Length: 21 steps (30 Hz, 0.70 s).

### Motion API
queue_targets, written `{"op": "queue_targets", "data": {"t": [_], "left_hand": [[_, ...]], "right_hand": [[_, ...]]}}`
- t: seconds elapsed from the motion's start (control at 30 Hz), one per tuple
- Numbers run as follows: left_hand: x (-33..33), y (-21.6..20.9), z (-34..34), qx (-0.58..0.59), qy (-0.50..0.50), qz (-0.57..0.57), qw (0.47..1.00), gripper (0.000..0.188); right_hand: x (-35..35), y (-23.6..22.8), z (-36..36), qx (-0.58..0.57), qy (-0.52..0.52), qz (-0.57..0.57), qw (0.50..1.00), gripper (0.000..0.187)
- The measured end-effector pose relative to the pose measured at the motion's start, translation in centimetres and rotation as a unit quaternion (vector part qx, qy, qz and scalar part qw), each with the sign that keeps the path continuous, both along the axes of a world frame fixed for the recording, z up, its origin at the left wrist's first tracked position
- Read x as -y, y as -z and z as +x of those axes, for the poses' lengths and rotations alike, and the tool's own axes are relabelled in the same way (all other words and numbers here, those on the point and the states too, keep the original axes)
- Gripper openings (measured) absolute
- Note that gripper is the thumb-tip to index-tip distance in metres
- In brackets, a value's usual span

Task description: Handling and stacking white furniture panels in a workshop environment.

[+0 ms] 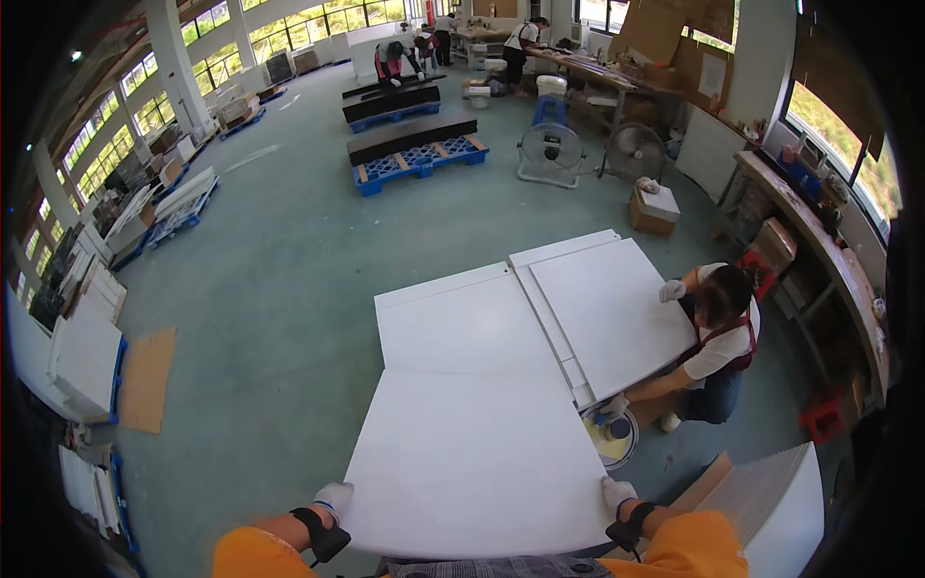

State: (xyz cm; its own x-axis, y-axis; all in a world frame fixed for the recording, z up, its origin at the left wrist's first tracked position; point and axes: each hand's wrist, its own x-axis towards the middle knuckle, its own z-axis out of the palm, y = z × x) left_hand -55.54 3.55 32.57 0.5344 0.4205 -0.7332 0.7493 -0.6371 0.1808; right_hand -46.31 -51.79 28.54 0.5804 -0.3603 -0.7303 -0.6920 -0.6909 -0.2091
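1. At the near end of the white board (472, 458), your gloved left hand (334, 498) and right hand (618, 493) are gripping opposite edges, well apart.
2. The board is stretching out in front of you, reaching another panel (453, 323).
3. Beyond your right hand, a co-worker (727, 337) is crouching beside a bucket (609, 450).

- Left hand (334, 499): room over the floor (260, 385) left of the panel (472, 453).
- Right hand (618, 493): bucket (629, 456) just ahead, stack (771, 515) near on the right.
- Co-worker (727, 342) (crouched low, beside the bucket) blocks the way farther along the right.
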Motion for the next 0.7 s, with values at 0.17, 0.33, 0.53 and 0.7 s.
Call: {"op": "queue_targets", "data": {"t": [0.17, 0.33, 0.53, 0.7], "left_hand": [[-2.6, 2.7, -2.6, 0.106, -0.073, 0.033, 0.991, 0.051], [-6.2, -0.3, -3.2, 0.148, -0.151, -0.028, 0.977, 0.053], [-14.5, 1.3, -5.0, 0.262, -0.002, -0.070, 0.962, 0.051], [-15.6, 1.2, -4.8, 0.308, -0.210, -0.374, 0.849, 0.057]], "right_hand": [[-2.9, 3.0, -6.9, 0.080, 0.061, -0.018, 0.995, 0.065], [-8.5, 2.4, -15.7, 0.210, 0.194, 0.013, 0.958, 0.067], [-17.2, -1.5, -23.6, 0.253, 0.285, -0.037, 0.924, 0.070], [-20.4, -5.2, -28.9, 0.275, 0.385, -0.019, 0.881, 0.072]]}}
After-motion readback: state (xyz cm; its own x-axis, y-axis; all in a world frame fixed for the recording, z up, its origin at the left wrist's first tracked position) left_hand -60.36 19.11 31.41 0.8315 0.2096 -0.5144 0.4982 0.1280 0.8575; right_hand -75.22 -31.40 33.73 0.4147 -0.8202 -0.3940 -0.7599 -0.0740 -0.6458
